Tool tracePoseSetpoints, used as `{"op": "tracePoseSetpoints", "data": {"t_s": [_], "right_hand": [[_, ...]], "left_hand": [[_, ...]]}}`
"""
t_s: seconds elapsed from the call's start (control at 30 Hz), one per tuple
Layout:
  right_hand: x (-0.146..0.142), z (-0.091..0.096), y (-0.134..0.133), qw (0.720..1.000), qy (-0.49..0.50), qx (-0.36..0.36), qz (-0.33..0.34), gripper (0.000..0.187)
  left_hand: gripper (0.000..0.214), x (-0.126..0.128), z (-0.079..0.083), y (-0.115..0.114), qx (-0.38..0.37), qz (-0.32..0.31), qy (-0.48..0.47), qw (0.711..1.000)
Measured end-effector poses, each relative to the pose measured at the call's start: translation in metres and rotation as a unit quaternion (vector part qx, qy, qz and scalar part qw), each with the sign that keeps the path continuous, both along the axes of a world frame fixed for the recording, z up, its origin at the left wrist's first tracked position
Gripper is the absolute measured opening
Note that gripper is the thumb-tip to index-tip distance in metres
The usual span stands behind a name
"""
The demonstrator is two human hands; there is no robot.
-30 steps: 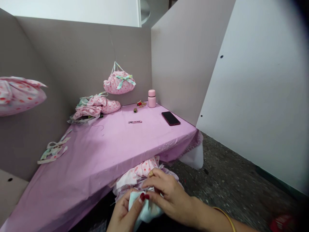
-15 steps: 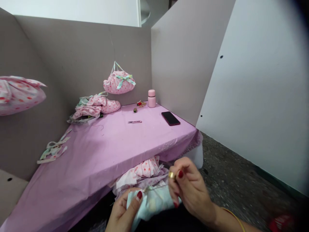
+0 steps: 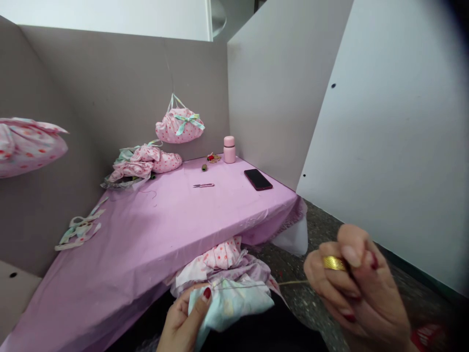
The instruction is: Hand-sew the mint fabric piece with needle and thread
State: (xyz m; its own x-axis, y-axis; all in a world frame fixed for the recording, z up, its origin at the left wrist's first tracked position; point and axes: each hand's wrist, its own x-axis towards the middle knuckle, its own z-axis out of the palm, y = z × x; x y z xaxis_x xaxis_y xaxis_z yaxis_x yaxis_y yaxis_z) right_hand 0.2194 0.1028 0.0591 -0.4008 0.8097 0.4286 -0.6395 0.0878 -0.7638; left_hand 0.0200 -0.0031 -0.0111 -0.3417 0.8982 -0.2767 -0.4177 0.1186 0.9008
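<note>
The right hand [image 3: 355,288], at the right of the frame, has its thumb and fingertips pressed together in a pinch on a taut pale thread [image 3: 293,282]. The fingers hide whether a needle sits in that pinch. A wide gold ring [image 3: 334,263] circles one finger. From the pinch the thread runs left to a pale mint cloth [image 3: 230,303] at bottom centre, which is gripped in the left hand [image 3: 183,318], its fingers curled up around the cloth's edge.

Just behind the cloth, a bunched pink polka-dot fabric [image 3: 223,254] sits under the front edge of a low table covered in pink plastic sheeting [image 3: 164,220]. On the table lie small scissors [image 3: 203,185], a black smartphone [image 3: 258,179], a pink flask [image 3: 229,149] and a small spool [image 3: 204,167]. Pink cloth bundles [image 3: 144,164] are heaped at the table's far left corner, and mint-and-pink strips [image 3: 78,230] lie lower left. A polka-dot pouch with a mint bow [image 3: 179,126] hangs against the grey partition [image 3: 110,83], and another pink bundle [image 3: 25,146] shows at the left edge.
</note>
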Motion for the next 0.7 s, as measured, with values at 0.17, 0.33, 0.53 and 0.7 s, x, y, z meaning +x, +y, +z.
{"op": "tracePoseSetpoints", "data": {"t_s": [0.17,0.33,0.53,0.7], "right_hand": [[-0.026,-0.023,0.012,0.979,-0.173,-0.034,0.107,0.021],[-0.059,-0.058,0.015,0.903,-0.344,-0.042,0.255,0.043],[-0.064,-0.062,0.010,0.901,-0.381,0.051,0.200,0.043],[-0.056,-0.051,0.005,0.914,-0.367,0.141,0.099,0.026]], "left_hand": [[0.027,0.002,0.002,-0.001,-0.009,0.008,0.007,1.000],[0.028,0.000,0.007,-0.003,0.000,-0.036,0.061,0.997],[0.027,0.000,0.003,-0.002,-0.003,0.002,0.014,1.000],[0.025,-0.001,0.002,-0.004,-0.001,0.014,-0.005,1.000]]}}
